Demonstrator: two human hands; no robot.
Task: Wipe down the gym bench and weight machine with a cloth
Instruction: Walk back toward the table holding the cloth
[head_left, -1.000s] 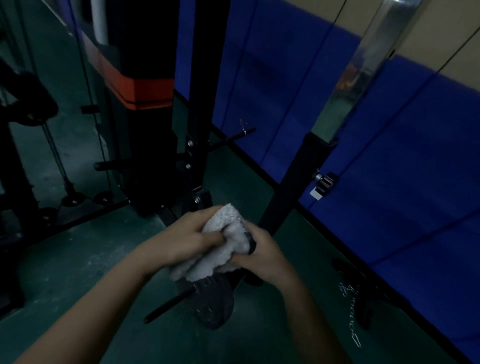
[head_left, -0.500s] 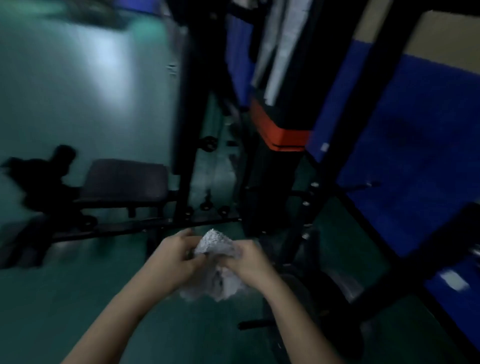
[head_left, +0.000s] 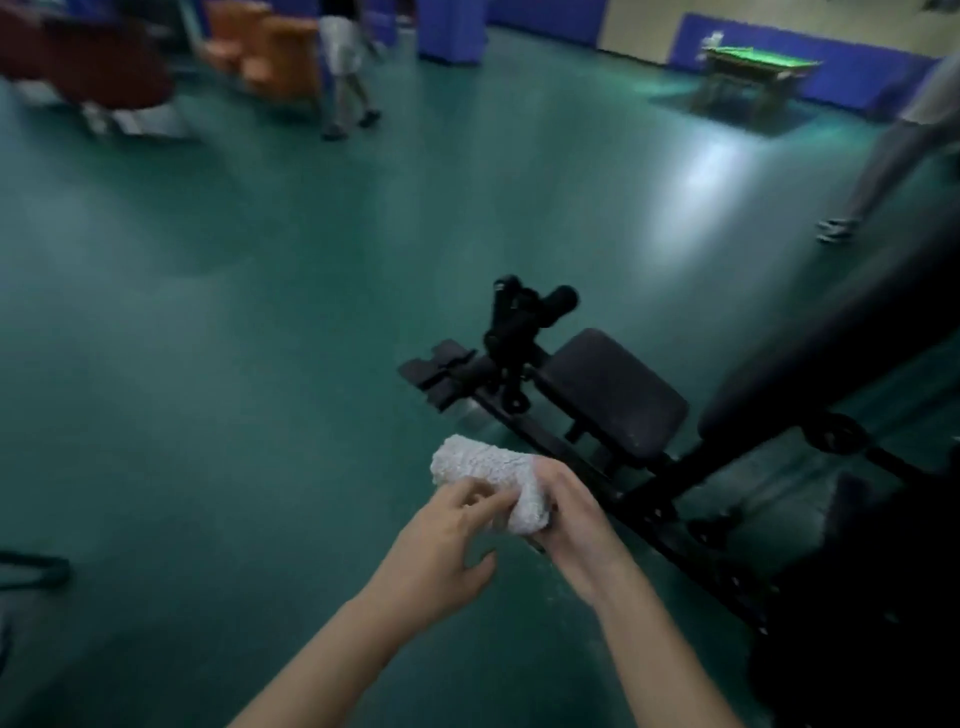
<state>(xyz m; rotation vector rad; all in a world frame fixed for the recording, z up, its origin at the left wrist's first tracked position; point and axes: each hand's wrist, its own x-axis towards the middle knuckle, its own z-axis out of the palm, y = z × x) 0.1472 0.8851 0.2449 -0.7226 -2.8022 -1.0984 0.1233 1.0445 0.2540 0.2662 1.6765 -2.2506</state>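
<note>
- Close below the camera, both hands hold the white cloth (head_left: 485, 467) bunched in the air: the right hand (head_left: 574, 525) grips its lower end, and the left hand (head_left: 447, 540) pinches its near edge with curled fingers. It touches no equipment.
- Just beyond, to the right, runs the bench frame (head_left: 670, 525), carrying the seat pad (head_left: 615, 395) and the long back pad (head_left: 831, 348); the leg rollers (head_left: 519, 317) stand at its far end.
- By my reading no wiping is under way: the cloth looks to be getting refolded for a pass on the seat pad. The dim light hides whether any pad is already clean, so the bench counts as left to do; the weight machine is not clearly in view.
- Open green floor (head_left: 234, 338) lies left and ahead; the frame rail crowds the right side.
- Far off, a walking person (head_left: 343, 73), another's legs (head_left: 883, 156) at the right edge and a pool table (head_left: 758, 62) stand well apart from the bench.
</note>
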